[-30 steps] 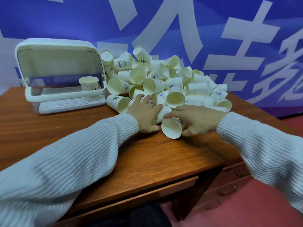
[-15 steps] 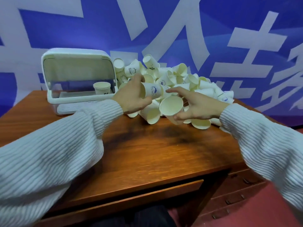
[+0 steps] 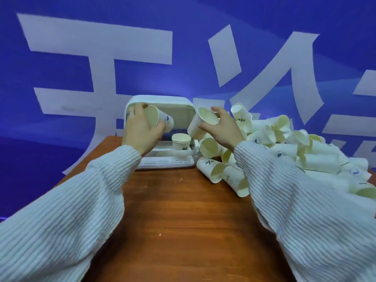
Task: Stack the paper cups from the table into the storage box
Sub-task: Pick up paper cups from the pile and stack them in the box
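Observation:
The white storage box [image 3: 162, 161] stands open at the table's far side, its lid raised behind my hands. One paper cup [image 3: 181, 141] stands upright inside it. My left hand [image 3: 140, 129] grips a paper cup [image 3: 160, 118] lying sideways, in front of the box's lid. My right hand [image 3: 220, 129] holds a second paper cup [image 3: 200, 123] tilted, mouth up, just right of the box opening and above the upright cup. A big heap of loose paper cups [image 3: 284, 147] lies to the right, partly hidden by my right sleeve.
The wooden table [image 3: 183, 210] stretches bare in front of the box between my two sleeves. Its left edge runs diagonally beside my left arm. A blue wall banner [image 3: 183, 58] with large white characters rises right behind the box and heap.
Both hands have lifted from the heap's front and moved left toward the box, each carrying a cup. The view has swung so that the box sits in the middle.

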Demonstrator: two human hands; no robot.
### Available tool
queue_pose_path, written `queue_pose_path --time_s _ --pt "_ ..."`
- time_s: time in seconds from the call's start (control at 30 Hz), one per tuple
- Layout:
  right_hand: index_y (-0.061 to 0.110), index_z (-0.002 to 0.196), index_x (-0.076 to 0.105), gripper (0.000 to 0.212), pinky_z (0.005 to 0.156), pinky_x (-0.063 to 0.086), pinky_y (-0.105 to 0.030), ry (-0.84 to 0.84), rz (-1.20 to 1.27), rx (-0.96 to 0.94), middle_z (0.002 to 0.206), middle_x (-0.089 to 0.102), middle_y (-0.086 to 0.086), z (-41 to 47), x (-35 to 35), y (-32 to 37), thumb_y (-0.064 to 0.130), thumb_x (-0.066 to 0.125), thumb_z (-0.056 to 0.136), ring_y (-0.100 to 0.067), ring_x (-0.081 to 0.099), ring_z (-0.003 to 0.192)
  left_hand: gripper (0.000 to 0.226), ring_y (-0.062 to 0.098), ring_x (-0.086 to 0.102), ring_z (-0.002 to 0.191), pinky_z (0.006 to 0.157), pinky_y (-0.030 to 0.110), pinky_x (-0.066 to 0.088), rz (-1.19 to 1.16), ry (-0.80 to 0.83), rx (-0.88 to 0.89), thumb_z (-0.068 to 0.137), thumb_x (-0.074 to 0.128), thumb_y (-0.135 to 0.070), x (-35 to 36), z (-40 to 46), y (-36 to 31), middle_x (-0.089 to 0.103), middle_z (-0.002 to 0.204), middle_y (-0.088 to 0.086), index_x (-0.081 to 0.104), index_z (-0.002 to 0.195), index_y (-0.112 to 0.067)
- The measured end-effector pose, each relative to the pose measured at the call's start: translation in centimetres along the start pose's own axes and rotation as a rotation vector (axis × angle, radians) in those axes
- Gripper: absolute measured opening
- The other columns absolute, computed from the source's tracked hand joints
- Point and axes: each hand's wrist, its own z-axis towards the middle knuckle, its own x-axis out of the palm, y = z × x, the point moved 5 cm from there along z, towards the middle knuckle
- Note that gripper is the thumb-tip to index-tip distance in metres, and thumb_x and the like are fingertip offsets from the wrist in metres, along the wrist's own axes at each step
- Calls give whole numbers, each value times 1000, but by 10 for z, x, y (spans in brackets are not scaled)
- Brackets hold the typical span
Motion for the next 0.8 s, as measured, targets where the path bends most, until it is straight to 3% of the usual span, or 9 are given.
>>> queue_pose_path --time_s 0.07,0.13,0.23,0.33,0.47,0.57,0.7,0.8 --pt "19 144 49 69 98 44 -32 -31 -8 -29 132 56 4 17 24 6 44 75 85 -16 55 119 58 23 48 117 97 36 44 1 -33 3 86 68 -34 -2 5 13 46 130 7 43 136 -17" --pt "20 126 58 53 89 48 -36 -52 -83 -62 122 62 -1 31 47 9 46 72 82 -22 59 110 57 22 48 115 95 34 41 -1 -29 -9 88 67 -35 1 8 26 45 129 6 43 137 -18" --pt "23 113 60 48 81 52 -40 28 -260 -78 110 64 -5 47 79 3 54 64 76 -24 61 96 59 22 49 116 94 31 39 7 -12 -30 90 67 -37 4 10 39 44 132 7 42 141 -17" --pt "17 101 58 38 72 41 -35 137 -437 -42 108 64 -10 60 100 -9 50 64 83 -27 57 90 62 19 47 120 94 28 36 18 17 -38 93 65 -38 7 9 45 43 138 7 40 145 -17" --pt "11 125 57 62 78 45 -37 411 -586 78 125 59 -13 71 119 -25 57 63 84 -31 61 103 63 20 48 123 94 29 37 43 51 -13 92 65 -39 13 12 47 43 140 5 40 146 -19" --pt "12 133 51 73 87 48 -40 564 -632 121 130 55 -11 68 129 -36 59 66 79 -31 57 115 64 22 49 125 103 37 43 39 60 -17 91 65 -38 18 18 48 43 142 5 41 147 -20" --pt "9 135 48 70 94 46 -40 572 -591 59 136 57 -12 63 129 -38 52 71 85 -30 55 120 63 23 51 127 109 45 42 54 98 1 91 65 -40 33 26 42 46 144 2 43 147 -24" --pt "6 160 19 93 102 46 -38 486 -458 34 154 47 -16 58 107 -26 45 68 91 -30 54 132 61 23 48 131 109 40 40 86 125 90 93 65 -38 49 36 27 47 143 3 44 148 -23"
